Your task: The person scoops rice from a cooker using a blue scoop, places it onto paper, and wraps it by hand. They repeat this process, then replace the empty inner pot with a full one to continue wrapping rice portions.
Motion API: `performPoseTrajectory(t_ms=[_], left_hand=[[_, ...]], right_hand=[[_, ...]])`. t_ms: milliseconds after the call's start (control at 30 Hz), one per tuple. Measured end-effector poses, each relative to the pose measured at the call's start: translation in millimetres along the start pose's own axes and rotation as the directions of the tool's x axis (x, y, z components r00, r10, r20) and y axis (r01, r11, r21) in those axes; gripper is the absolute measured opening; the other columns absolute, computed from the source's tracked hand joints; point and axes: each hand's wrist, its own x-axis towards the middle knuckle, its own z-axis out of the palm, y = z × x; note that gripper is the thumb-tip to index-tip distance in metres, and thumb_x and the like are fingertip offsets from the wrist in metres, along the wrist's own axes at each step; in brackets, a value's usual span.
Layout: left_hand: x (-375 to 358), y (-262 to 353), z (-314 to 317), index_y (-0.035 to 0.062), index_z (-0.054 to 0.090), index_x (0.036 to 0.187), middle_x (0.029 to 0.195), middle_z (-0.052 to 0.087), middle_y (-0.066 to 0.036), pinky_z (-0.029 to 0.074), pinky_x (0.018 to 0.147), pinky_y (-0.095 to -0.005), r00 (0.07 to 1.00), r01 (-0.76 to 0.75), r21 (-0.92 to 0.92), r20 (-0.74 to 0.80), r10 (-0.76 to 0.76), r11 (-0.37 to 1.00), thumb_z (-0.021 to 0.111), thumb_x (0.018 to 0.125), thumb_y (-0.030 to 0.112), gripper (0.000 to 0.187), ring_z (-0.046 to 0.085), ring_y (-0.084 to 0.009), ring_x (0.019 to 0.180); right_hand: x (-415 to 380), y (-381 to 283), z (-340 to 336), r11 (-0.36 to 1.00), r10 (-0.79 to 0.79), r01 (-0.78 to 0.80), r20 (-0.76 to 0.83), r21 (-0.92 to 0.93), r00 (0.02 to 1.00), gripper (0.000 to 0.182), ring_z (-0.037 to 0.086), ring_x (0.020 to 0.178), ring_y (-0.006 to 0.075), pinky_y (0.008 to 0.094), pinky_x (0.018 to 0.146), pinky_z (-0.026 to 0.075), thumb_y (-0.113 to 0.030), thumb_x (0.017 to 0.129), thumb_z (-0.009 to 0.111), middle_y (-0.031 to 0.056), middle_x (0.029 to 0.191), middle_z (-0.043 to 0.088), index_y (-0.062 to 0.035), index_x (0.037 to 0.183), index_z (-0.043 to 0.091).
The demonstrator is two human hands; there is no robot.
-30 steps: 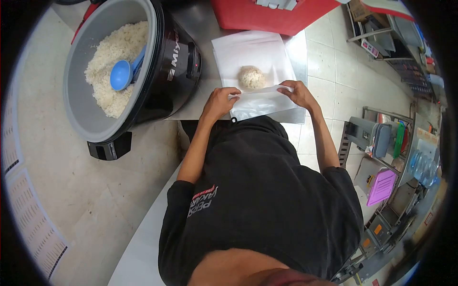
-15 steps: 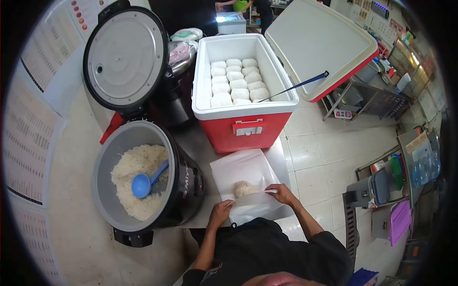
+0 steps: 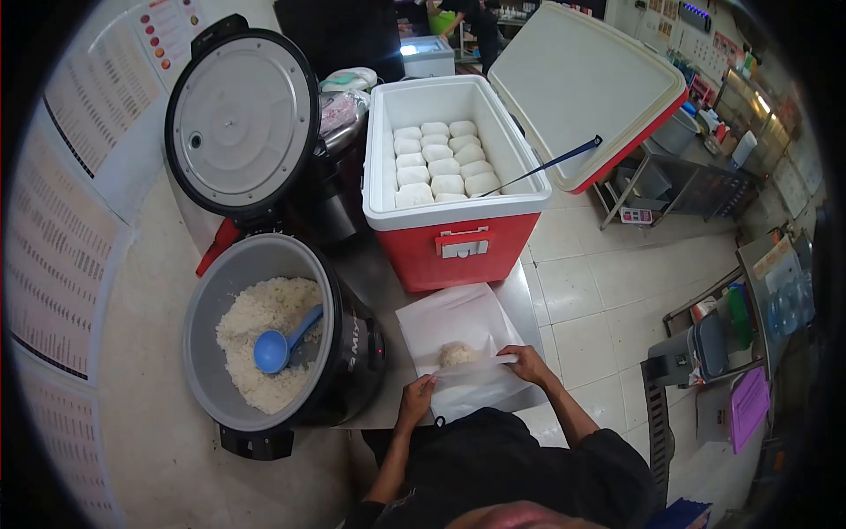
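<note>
A mound of cooked rice (image 3: pixel 456 354) lies on a sheet of white wrapping paper (image 3: pixel 449 313) on the metal table. My left hand (image 3: pixel 416 401) pinches the near edge of the paper at its left side. On the right, my right hand (image 3: pixel 529 364) grips the same edge, which is lifted and folded up against the near side of the rice. Between my hands the raised paper partly covers the rice.
Left stands an open rice cooker (image 3: pixel 196 353) with rice and a blue ladle (image 3: pixel 273 349). Behind the paper, a red cooler (image 3: pixel 458 251) holds several white wrapped packets (image 3: pixel 441 167), a dark-handled utensil (image 3: pixel 564 157) leaning inside. Its lid (image 3: pixel 582 88) stands open. The metal table (image 3: pixel 527 300) ends on the right.
The near edge of the paper has come slightly further over the rice, both hands still holding it. The whole view has shifted a little.
</note>
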Motion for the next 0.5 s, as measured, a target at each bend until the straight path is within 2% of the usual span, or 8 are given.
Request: performPoseTrajectory(t_ms=[33, 100, 133, 167, 200, 233, 300, 500], left_hand=[[0, 2, -1, -0.0023, 0.064, 0.096, 0.066, 0.057, -0.008, 0.043, 0.061, -0.0275, 1.0, 0.006, 0.018, 0.005, -0.006, 1.0, 0.055, 0.094, 0.026, 0.029, 0.05, -0.0084, 0.065], [0, 8, -4, -0.0016, 0.064, 0.097, 0.065, 0.056, -0.009, 0.043, 0.06, -0.0278, 1.0, 0.012, 0.035, 0.009, -0.012, 0.999, 0.055, 0.094, 0.026, 0.029, 0.05, -0.0086, 0.064], [-1, 12, -5, -0.0012, 0.063, 0.096, 0.068, 0.058, -0.014, 0.044, 0.061, -0.0297, 1.0, 0.022, 0.034, 0.013, -0.022, 0.999, 0.054, 0.094, 0.026, 0.029, 0.053, -0.0113, 0.063], [-1, 13, -6, -0.0008, 0.063, 0.095, 0.071, 0.059, -0.02, 0.045, 0.061, -0.0316, 0.999, 0.031, 0.034, 0.016, -0.031, 0.999, 0.054, 0.094, 0.026, 0.028, 0.056, -0.0139, 0.063], [-1, 12, -6, -0.0008, 0.063, 0.095, 0.071, 0.059, -0.02, 0.045, 0.061, -0.0316, 0.999, 0.031, 0.032, 0.015, -0.031, 0.999, 0.054, 0.094, 0.026, 0.028, 0.056, -0.0139, 0.063], [-1, 10, -6, -0.001, 0.063, 0.095, 0.071, 0.06, -0.02, 0.045, 0.061, -0.0312, 0.999, 0.049, 0.043, 0.018, -0.05, 0.998, 0.054, 0.094, 0.026, 0.028, 0.057, -0.0136, 0.063], [-1, 7, -6, -0.0012, 0.062, 0.095, 0.072, 0.06, -0.02, 0.045, 0.061, -0.0308, 0.997, 0.067, 0.054, 0.021, -0.068, 0.996, 0.054, 0.094, 0.025, 0.027, 0.057, -0.0133, 0.064], [-2, 6, -4, -0.0004, 0.063, 0.098, 0.075, 0.063, -0.018, 0.046, 0.064, -0.0298, 0.999, 0.032, 0.054, 0.012, -0.033, 0.998, 0.056, 0.092, 0.023, 0.026, 0.062, -0.0183, 0.067]], right_hand=[[0, 2, 0, 1.0, -0.001, 0.001, 0.0, 0.001, 1.0, 0.027, 0.064, 0.083, 0.0193, 0.031, 0.077, 0.05, 0.001, 0.072, 0.065, 0.0129, 0.09, 0.069, -0.0005, 0.099, 0.065], [-1, 1, 0, 0.998, -0.047, 0.048, -0.013, 0.027, 0.999, 0.027, 0.063, 0.074, 0.0186, 0.0315, 0.069, 0.05, -0.01, 0.077, 0.068, 0.0128, 0.083, 0.068, -0.0004, 0.102, 0.066], [-2, -3, 0, 0.999, -0.047, 0.048, -0.012, 0.026, 0.999, 0.027, 0.063, 0.074, 0.0186, 0.0315, 0.069, 0.05, -0.01, 0.077, 0.068, 0.0128, 0.083, 0.068, -0.0004, 0.102, 0.066], [-3, -8, -1, 0.997, 0.061, -0.063, -0.055, -0.034, 0.997, 0.03, 0.061, 0.068, 0.0179, 0.0317, 0.065, 0.049, -0.017, 0.079, 0.069, 0.0123, 0.077, 0.067, -0.0002, 0.103, 0.065], [-3, -13, -1, 0.981, 0.166, -0.175, -0.104, -0.089, 0.981, 0.034, 0.059, 0.062, 0.0172, 0.0319, 0.06, 0.048, -0.025, 0.082, 0.069, 0.0119, 0.072, 0.066, 0.0, 0.105, 0.065], [-3, -8, 0, 0.981, 0.165, -0.175, -0.104, -0.089, 0.981, 0.034, 0.059, 0.062, 0.0172, 0.0319, 0.06, 0.048, -0.025, 0.082, 0.069, 0.0119, 0.072, 0.066, 0.0, 0.105, 0.065], [-2, 2, 5, 0.995, 0.082, -0.089, -0.134, -0.046, 0.988, 0.042, 0.052, 0.052, 0.0146, 0.0321, 0.052, 0.044, -0.036, 0.086, 0.065, 0.0125, 0.063, 0.062, 0.001, 0.107, 0.064], [-6, -11, 5, 0.995, 0.098, -0.101, -0.135, -0.011, 0.986, 0.043, 0.046, 0.048, 0.0107, 0.0301, 0.049, 0.041, -0.034, 0.087, 0.064, 0.0136, 0.062, 0.059, 0.0027, 0.109, 0.063]])
